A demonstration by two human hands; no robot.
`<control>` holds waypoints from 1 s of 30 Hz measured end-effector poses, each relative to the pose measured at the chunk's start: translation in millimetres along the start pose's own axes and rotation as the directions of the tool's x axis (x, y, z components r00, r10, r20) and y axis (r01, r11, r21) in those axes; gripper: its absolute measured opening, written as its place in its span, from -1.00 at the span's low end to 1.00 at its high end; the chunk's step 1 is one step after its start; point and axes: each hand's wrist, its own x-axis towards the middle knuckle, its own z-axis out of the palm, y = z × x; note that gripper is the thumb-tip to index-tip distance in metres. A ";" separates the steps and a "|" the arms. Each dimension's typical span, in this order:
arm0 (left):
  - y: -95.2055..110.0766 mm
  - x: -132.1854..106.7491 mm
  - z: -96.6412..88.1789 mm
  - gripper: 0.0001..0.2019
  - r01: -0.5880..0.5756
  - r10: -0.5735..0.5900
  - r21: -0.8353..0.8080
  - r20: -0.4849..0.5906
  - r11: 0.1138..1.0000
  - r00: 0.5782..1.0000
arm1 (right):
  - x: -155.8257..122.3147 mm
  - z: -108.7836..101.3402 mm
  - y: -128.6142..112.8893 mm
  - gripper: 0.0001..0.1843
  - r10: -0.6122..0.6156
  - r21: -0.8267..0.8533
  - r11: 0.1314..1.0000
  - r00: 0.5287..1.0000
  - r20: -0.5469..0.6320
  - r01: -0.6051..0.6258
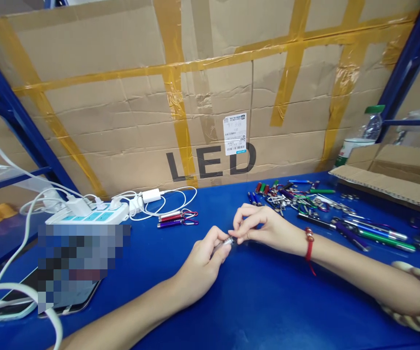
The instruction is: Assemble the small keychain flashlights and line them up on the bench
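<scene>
Over the middle of the blue table, my left hand (210,257) is closed around a small silver tube (228,241) that looks like a mini flashlight. My right hand (261,226), with a red cord bracelet at the wrist, pinches at the dark far end of that tube. Fingers cover most of it, so its exact shape is hidden. Beyond my left hand lie a red keychain flashlight (169,217) and a purple keychain flashlight (169,224), both with carabiner clips.
A pile of flashlight parts and clips (290,199) spreads at the right, near an open cardboard box (395,165) and a plastic bottle (363,133). At left are a power strip (104,215) with cables and a tablet (82,296). A large carton (130,121) stands behind.
</scene>
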 end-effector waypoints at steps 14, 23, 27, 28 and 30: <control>0.9 -4.2 0.4 -0.88 -0.102 0.113 0.173 -0.054 0.980 0.992 | -0.4 3.4 -6.1 -0.75 -0.008 0.012 1.000 0.999 -0.043 0.009; 1.5 -3.6 1.9 -0.87 -0.136 0.169 0.218 -0.142 0.966 0.975 | -0.3 7.9 -8.4 -0.69 0.264 0.204 0.946 0.964 -0.035 -0.252; 0.2 -4.0 2.1 -0.88 -0.141 0.187 0.236 -0.185 0.961 0.965 | 0.3 10.0 -12.0 -0.71 0.317 0.209 0.932 0.946 -0.070 -0.297; -0.3 -4.0 2.1 -0.89 -0.144 0.192 0.235 -0.198 0.961 0.961 | 0.6 10.3 -12.8 -0.73 0.323 0.206 0.931 0.943 -0.077 -0.302; -0.7 -3.7 2.2 -0.89 -0.141 0.191 0.225 -0.218 0.964 0.957 | 1.0 10.6 -13.5 -0.76 0.327 0.202 0.930 0.941 -0.083 -0.306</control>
